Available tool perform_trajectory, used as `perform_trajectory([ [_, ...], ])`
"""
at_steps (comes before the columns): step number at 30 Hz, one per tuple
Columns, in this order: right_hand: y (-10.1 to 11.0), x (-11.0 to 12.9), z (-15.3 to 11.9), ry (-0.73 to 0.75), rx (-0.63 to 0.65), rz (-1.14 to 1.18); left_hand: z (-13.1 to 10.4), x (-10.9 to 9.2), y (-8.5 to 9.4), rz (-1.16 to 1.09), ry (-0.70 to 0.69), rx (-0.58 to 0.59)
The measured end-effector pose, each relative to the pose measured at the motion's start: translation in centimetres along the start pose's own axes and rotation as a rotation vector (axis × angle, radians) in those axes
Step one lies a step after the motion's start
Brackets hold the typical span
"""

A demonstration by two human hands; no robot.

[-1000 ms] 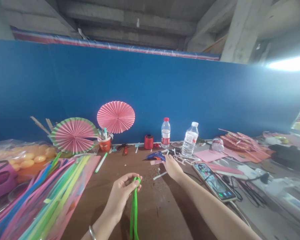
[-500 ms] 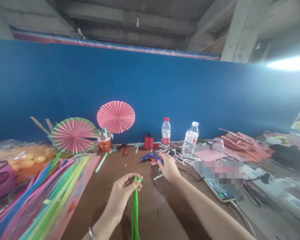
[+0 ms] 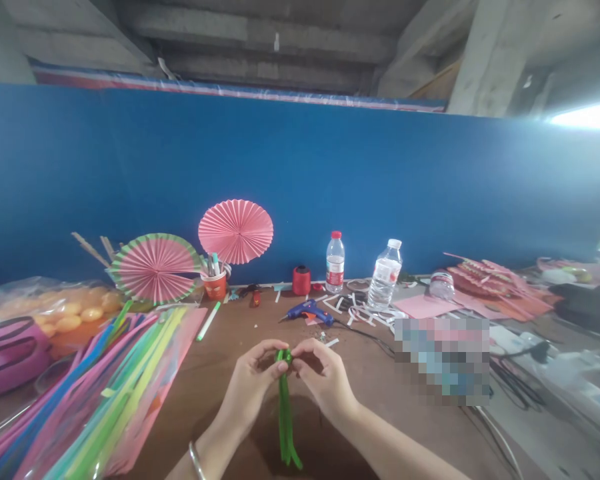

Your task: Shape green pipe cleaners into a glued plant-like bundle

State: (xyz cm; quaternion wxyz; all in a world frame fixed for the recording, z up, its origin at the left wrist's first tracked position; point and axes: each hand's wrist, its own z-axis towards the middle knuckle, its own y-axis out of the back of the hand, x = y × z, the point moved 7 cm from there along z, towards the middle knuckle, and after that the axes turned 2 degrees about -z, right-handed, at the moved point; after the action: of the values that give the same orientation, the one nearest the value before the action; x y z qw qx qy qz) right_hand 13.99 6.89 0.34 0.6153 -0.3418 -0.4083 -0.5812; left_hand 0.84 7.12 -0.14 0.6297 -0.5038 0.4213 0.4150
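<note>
Two hands (image 3: 254,375) (image 3: 325,377) pinch one bundle of green strips (image 3: 285,417) above the desk's near edge; the right has left one blue glue gun (image 3: 309,311).

Place: craft work area
Table (image 3: 245,333): glue gun (image 3: 307,311), colored strips (image 3: 105,393), lower left
Ceiling: bare concrete (image 3: 260,40), top

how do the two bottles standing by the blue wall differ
The left bottle has a red cap, while the right bottle has a white one. The left bottle stands farther back, near the red spool; the right bottle stands nearer the pink paper. Both are clear, labelled and capped.
</note>
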Motion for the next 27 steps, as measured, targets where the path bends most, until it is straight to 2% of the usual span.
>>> perform_trajectory([
  [9, 0.1, 0.4, 0.4, 0.024, -0.024, 0.092, 0.1, 0.3, 0.0, 0.027, -0.003, -0.005],
  [13, 0.2, -0.1, 0.4, 0.011, -0.027, 0.103, 0.1, -0.2, 0.1, 0.019, -0.057, -0.034],
  [16, 0.5, 0.3, 0.2, 0.106, -0.053, 0.015, 0.2, -0.2, 0.1, 0.011, -0.068, -0.047],
  [21, 0.6, 2.4, -0.7, 0.385, -0.055, -0.207, 0.0, -0.3, 0.5, 0.141, -0.081, -0.119],
  [24, 0.6, 2.9, -0.9, 0.459, -0.058, -0.270, -0.2, -0.7, 0.4, 0.225, -0.078, -0.131],
  [27, 0.7, 3.0, -0.9, 0.484, -0.057, -0.322, -0.2, -0.8, 0.1, 0.206, -0.040, -0.107],
])
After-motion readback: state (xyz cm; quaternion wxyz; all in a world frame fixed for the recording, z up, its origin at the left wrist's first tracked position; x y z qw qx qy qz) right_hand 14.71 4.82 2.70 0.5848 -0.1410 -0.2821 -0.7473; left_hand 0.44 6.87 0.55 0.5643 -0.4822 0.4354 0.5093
